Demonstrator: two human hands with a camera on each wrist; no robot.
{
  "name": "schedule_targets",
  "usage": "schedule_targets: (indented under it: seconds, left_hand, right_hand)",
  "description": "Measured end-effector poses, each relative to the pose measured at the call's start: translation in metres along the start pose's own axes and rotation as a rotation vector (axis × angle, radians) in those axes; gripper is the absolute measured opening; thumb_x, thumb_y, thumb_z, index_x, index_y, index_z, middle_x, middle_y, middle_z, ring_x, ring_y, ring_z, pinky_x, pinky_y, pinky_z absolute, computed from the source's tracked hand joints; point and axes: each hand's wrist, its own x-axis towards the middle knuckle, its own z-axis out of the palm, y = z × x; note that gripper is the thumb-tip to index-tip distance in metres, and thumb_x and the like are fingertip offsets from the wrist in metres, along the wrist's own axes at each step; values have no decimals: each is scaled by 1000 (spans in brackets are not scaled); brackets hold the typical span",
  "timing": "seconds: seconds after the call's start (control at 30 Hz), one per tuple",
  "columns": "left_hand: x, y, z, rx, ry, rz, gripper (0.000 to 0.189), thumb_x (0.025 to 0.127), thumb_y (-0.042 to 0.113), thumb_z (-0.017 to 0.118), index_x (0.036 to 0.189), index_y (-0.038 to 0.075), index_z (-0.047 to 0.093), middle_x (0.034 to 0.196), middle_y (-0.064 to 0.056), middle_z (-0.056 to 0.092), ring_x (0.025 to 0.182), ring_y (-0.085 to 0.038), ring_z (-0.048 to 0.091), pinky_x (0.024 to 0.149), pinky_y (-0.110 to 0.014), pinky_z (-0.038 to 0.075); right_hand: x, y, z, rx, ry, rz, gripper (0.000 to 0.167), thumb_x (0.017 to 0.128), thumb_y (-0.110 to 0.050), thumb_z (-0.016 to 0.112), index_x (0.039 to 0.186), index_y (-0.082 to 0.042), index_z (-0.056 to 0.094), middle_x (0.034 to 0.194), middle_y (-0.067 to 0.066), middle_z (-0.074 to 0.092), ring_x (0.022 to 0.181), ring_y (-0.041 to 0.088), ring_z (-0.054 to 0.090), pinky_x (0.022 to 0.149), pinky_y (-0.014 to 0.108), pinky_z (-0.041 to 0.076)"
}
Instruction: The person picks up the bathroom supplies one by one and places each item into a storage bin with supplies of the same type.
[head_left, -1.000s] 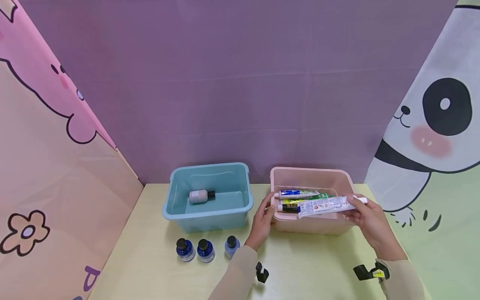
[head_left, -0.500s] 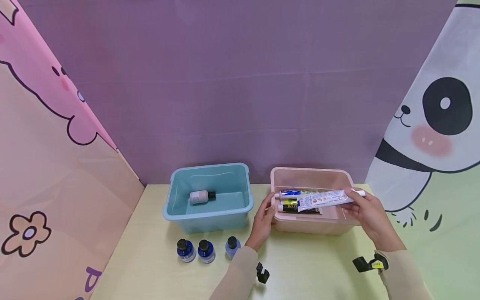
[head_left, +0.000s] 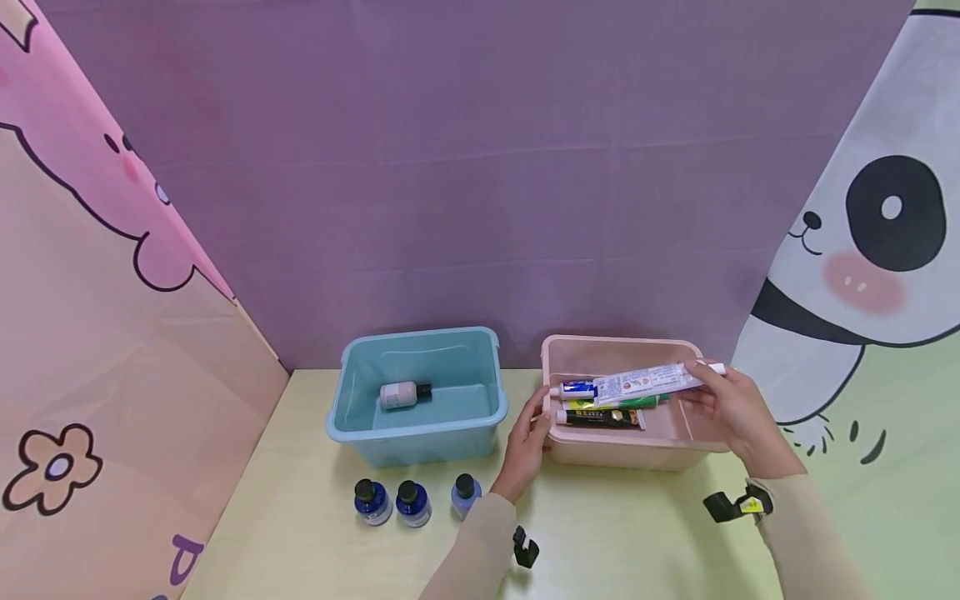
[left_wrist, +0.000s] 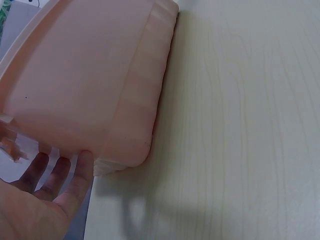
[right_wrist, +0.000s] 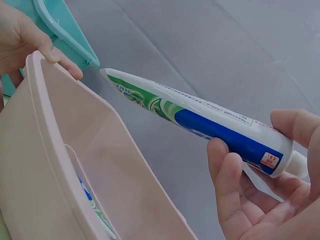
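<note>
In the head view my right hand (head_left: 738,408) pinches a white, blue and green toothpaste tube (head_left: 643,383) near its capped end. The tube slants over the pink bin (head_left: 630,455), its flat end pointing left. My left hand (head_left: 522,454) holds the bin's left end, and the right wrist view shows its fingers over the rim. The left wrist view has fingers (left_wrist: 80,182) against the bin's outer wall. Inside lie a black tube (head_left: 603,418), a green and yellow tube (head_left: 622,404) and a blue tube (head_left: 576,389) partly covered by the held one.
A blue bin (head_left: 416,432) stands left of the pink one, with a pale pink bottle (head_left: 397,394) lying in it. In front are two dark blue bottles (head_left: 372,503) and a lighter blue bottle (head_left: 465,493), the latter close to my left sleeve. A purple backdrop (head_left: 480,183) rises behind.
My right hand has moved the toothpaste tube back and slightly left over the bin, uncovering the black and green tubes. The left hand stays on the bin.
</note>
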Motion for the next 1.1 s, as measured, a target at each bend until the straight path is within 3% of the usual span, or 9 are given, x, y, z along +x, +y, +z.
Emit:
schedule_targets:
  seconds: [0.3,0.53,0.83,1.1]
  left_hand:
    - [1,-4,-1,-14,-17,60,48,111,36,41,159,35,36,150,-20,45,132,-37,51,91,-45,55]
    - [-1,-2,-2,-17,-28,46,49,111,37,41,159,36,34,152,-20,43,134,-39,50,91,-40,55]
    - [0,0,-1,-13,-25,29,48,111,39,41,157,44,34,152,-16,44,132,-31,51,94,-43,55]
    - [0,-1,-1,-18,-25,40,48,111,37,42,158,40,34,151,-17,44,131,-34,51,93,-43,55]
  right_hand:
    - [11,-8,0,-87,5,29,9,105,-31,59,107,-22,61,89,-10,77,82,6,75,73,19,59]
    - [18,-11,-1,-118,-2,56,20,104,-36,59,115,-19,56,91,-12,76,84,5,75,75,19,59]
    - [26,-13,-2,-145,3,83,31,103,-39,60,122,-15,52,92,-12,75,85,5,74,79,21,60]
    - [32,-14,-1,-126,-8,80,33,103,-35,62,122,-11,51,90,-11,75,83,5,74,76,20,60]
